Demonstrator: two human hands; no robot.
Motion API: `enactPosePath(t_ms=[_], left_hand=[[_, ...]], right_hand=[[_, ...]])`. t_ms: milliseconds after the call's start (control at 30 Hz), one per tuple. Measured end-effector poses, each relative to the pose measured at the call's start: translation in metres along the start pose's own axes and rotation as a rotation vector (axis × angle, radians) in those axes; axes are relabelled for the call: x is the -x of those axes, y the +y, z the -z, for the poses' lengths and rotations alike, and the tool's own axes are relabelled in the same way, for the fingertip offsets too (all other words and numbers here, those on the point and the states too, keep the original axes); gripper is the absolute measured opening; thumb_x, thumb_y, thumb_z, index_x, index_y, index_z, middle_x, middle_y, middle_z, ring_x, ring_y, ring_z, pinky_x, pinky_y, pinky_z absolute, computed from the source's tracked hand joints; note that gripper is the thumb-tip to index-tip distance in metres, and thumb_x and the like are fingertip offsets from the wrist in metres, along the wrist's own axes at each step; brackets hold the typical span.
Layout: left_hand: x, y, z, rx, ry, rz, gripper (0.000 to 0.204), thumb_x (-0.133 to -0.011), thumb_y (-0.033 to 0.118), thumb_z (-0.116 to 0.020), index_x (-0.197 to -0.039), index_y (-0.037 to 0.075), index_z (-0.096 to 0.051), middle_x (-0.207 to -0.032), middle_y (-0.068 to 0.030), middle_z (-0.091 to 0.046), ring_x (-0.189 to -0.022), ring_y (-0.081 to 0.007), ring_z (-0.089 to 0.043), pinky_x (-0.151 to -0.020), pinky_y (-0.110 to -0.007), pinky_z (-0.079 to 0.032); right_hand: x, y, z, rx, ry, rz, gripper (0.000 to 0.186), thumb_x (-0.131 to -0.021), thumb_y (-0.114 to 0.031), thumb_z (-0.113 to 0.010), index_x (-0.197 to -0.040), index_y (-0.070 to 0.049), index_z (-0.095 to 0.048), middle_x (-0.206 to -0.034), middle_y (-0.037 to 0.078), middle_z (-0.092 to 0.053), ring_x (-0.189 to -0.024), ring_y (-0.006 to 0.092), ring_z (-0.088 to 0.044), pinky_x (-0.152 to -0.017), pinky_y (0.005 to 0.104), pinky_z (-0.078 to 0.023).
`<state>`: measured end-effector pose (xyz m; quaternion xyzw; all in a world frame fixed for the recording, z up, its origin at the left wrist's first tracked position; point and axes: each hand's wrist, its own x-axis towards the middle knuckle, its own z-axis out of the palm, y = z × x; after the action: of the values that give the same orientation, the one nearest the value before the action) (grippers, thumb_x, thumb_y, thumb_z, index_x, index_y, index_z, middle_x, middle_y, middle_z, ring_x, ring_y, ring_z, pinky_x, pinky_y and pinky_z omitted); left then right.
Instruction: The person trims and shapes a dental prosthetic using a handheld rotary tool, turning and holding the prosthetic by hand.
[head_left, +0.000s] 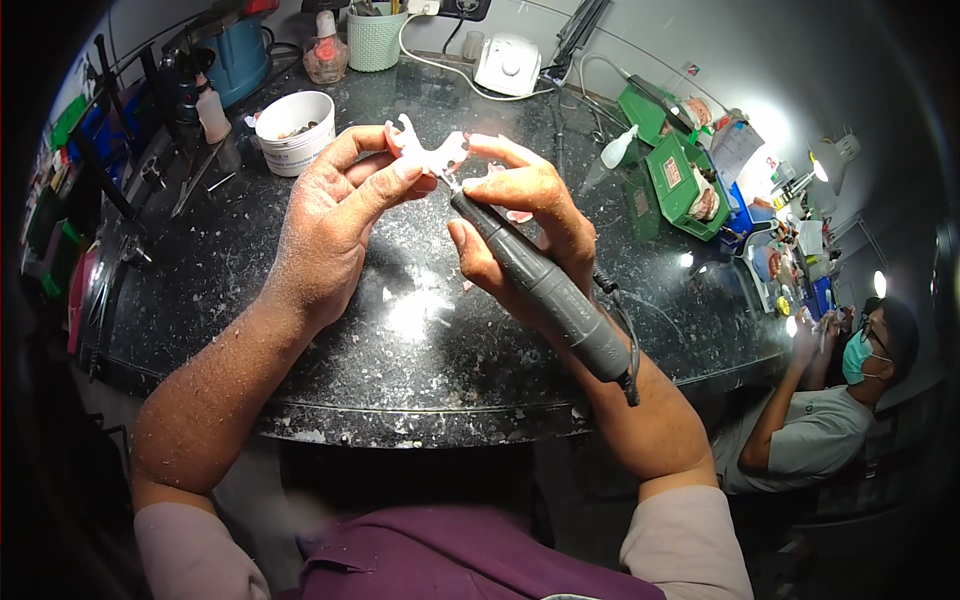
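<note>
My left hand (340, 215) pinches a pink denture base (432, 158) with a curved, notched outline between thumb and fingers, held above the bench. My right hand (530, 205) is closed round a black rotary handpiece (545, 285), its cord trailing from the rear end near my wrist. The handpiece's tip points up and left and meets the lower edge of the denture base, close to my left fingertips. One or more right fingers reach toward the right side of the piece. Pale dust covers both hands and forearms.
A speckled black bench (420, 370) holds a white tub (296, 135), a mint basket (376, 40), a bottle with pink contents (326, 55) and a white control box (507, 66). Green boxes with dental models (685, 185) stand at right. A masked co-worker (825, 400) sits beyond them.
</note>
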<state>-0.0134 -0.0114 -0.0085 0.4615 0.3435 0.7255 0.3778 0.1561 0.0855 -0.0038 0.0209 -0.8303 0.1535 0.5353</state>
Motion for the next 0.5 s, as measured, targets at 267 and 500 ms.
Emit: enactPosePath(t_ms=[267, 500], left_hand=[[-0.0005, 0.0005, 0.0008, 0.024, 0.021, 0.079, 0.027, -0.097, 0.017, -0.059, -0.119, 0.001, -0.054, -0.106, -0.0091, -0.064, -0.101, -0.0156, -0.062, -0.101, -0.037, -0.043], [0.0010, -0.0012, 0.0030, 0.079, 0.020, 0.123, 0.025, -0.096, 0.016, -0.061, -0.116, 0.002, -0.054, -0.105, -0.0081, -0.065, -0.099, -0.0156, -0.063, -0.100, -0.036, -0.045]], right_hand=[[-0.0007, 0.0028, -0.0002, -0.016, -0.005, 0.036, 0.038, -0.071, 0.001, -0.075, -0.105, -0.001, -0.058, -0.106, 0.018, -0.065, -0.114, 0.0339, -0.062, -0.104, 0.0495, -0.043], [0.0007, 0.0059, -0.0023, 0.011, -0.040, 0.059, 0.038, -0.072, 0.001, -0.075, -0.106, -0.002, -0.058, -0.108, 0.018, -0.064, -0.115, 0.0342, -0.062, -0.104, 0.0475, -0.043]])
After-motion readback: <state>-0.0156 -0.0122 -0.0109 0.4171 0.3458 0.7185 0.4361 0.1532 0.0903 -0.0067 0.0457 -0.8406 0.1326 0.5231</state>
